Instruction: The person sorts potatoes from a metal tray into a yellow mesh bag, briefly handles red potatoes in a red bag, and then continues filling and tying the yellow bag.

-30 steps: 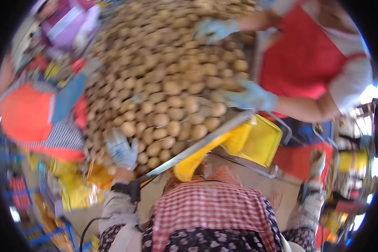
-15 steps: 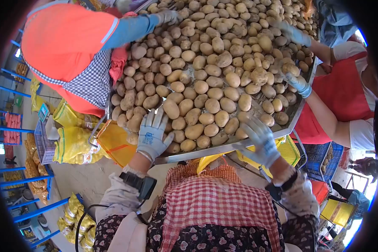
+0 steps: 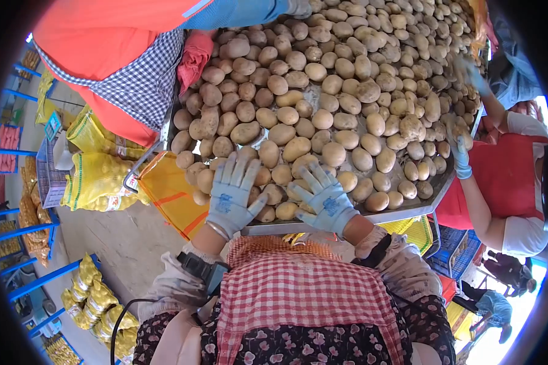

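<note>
1. Reaching over the near rim [image 3: 402, 213] of the table, we have our left hand [image 3: 230, 198] and right hand [image 3: 329, 201] palm-down among the potatoes [image 3: 333, 154].
2. What could go wrong, as we judge it: a hard drag towards us could tip potatoes over the rim, since several lie just beside it and it looks low.
3. On our left, a stray one could drop towards the orange bag [image 3: 173, 190] that hangs by the table's corner.
4. Loose potatoes could also roll from under our gloves, because nothing is closed round them.
5. Our grip is wide on both sides: fingers spread, thumbs out, no potato visibly enclosed. What the palms cover, and how firmly they press, we cannot tell.
6. Potatoes lie beneath and just beyond our fingertips, also between the two thumbs; the rest spread away across the table.
</note>
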{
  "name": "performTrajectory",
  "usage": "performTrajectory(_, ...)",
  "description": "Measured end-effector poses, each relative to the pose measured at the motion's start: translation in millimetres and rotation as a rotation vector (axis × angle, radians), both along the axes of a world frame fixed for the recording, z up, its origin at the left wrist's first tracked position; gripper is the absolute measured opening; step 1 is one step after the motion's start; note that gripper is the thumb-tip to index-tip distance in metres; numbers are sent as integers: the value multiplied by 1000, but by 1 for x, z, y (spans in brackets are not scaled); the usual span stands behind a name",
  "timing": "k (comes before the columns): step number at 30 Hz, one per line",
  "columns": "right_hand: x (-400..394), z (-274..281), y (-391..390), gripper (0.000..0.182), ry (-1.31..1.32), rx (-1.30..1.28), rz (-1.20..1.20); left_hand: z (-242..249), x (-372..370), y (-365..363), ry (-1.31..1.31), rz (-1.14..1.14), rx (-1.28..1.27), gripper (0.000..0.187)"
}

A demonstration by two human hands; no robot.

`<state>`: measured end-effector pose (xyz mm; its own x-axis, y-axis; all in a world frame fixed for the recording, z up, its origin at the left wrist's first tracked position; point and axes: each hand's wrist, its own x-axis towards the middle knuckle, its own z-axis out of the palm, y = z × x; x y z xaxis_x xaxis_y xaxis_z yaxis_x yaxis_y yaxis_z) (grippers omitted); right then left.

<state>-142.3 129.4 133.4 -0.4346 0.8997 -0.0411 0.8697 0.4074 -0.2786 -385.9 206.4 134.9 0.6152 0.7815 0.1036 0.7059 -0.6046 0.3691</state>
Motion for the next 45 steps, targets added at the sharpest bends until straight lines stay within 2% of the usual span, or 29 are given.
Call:
performTrajectory(3, -21, 3, 22, 57, 48, -114, 68, -8, 12, 22, 7, 5, 91, 72)
performTrajectory(6, -36, 4, 31, 54, 138, 0, 115, -19, -12, 29, 52, 19, 48, 70)
performTrajectory(7, -36, 11, 48, 45, 224, -5, 162, -12, -18, 35, 55, 25, 53, 70)
performTrajectory(9, -20, 41, 68, 36, 21, -135, -71, 6, -32, 40, 81, -40, -172, 68)
performTrajectory(11, 2, 12, 86, 31, 56, 363, -428, -2, -44, 46, 0, -6, -373, 63)
performTrajectory(12, 4, 11, 97, 31, 55, 362, -430, -1, -36, 52, -1, -8, -374, 63)
performTrajectory(14, 4, 10, 119, 34, -299, -24, -440, 3, -7, 63, -80, 84, 239, 58)
performTrajectory(16, -1, 13, 137, 37, -293, -137, -483, -12, -2, 57, -74, 73, 174, 58)
performTrajectory(18, -5, 23, 148, 40, -286, -239, -533, -18, -6, 39, 46, -59, 81, 59)
performTrajectory(20, -6, 33, 152, 47, -316, -499, -594, -10, -8, 38, 43, -51, -17, 52)
performTrajectory(22, -6, 34, 144, 50, -285, -512, -613, -7, -3, 60, -122, -18, -435, 42)
performTrajectory(23, -3, 35, 135, 48, -171, -431, -622, -13, 10, 72, -307, 0, 119, 35)
performTrajectory(24, 0, 36, 126, 45, -58, -347, -631, -17, 21, 89, -312, -3, 124, 35)
performTrajectory(25, 5, 34, 115, 44, 158, -278, -659, -18, 31, 105, -180, -26, 288, 34)
performTrajectory(26, 12, 29, 107, 44, 152, -272, -656, -20, 41, 119, -48, -43, 452, 34)
performTrajectory(27, 19, 21, 98, 44, 968, -410, -744, -12, 52, 126, -53, -38, 453, 34)
performTrajectory(28, 22, 23, 92, 44, 1798, -517, -753, 2, 64, 131, 126, 3, 258, 29)
performTrajectory(29, 27, 29, 85, 42, 2028, -669, -771, 10, 74, 136, 303, 36, 63, 25)
performTrajectory(32, 24, 15, 74, 41, 2132, -743, -786, 5, 93, 143, 402, -33, 129, 22)
performTrajectory(33, 18, 14, 73, 41, 1989, -721, -945, 5, 92, 146, 325, -65, 79, 24)
performTrajectory(34, 17, 12, 71, 41, 1994, -714, -935, 3, 90, 148, 326, -65, 89, 24)
performTrajectory(36, 14, 7, 66, 40, 1877, -676, -929, 2, 79, 145, 216, 0, -123, 36)
performTrajectory(37, 11, 16, 68, 39, 1978, -773, -891, 9, 74, 139, 152, 44, -208, 49)
performTrajectory(38, 7, 27, 69, 39, 1989, -758, -889, 8, 75, 129, 154, 32, -199, 49)
performTrajectory(40, -2, 47, 68, 38, 2118, -773, -708, 5, 78, 103, -391, 26, -355, 56)
performTrajectory(41, 13, 8, 68, 38, 2048, -878, -695, 6, 86, 89, -416, -120, -179, 55)
performTrajectory(42, 14, 9, 69, 38, 2044, -883, -699, 13, 92, 80, -441, -256, 2, 54)
performTrajectory(44, 16, 13, 76, 38, 1975, -670, -779, 12, 80, 86, -431, -210, 32, 53)
performTrajectory(45, 31, 12, 80, 40, 1873, -645, -665, -2, 64, 93, -215, -58, 145, 53)
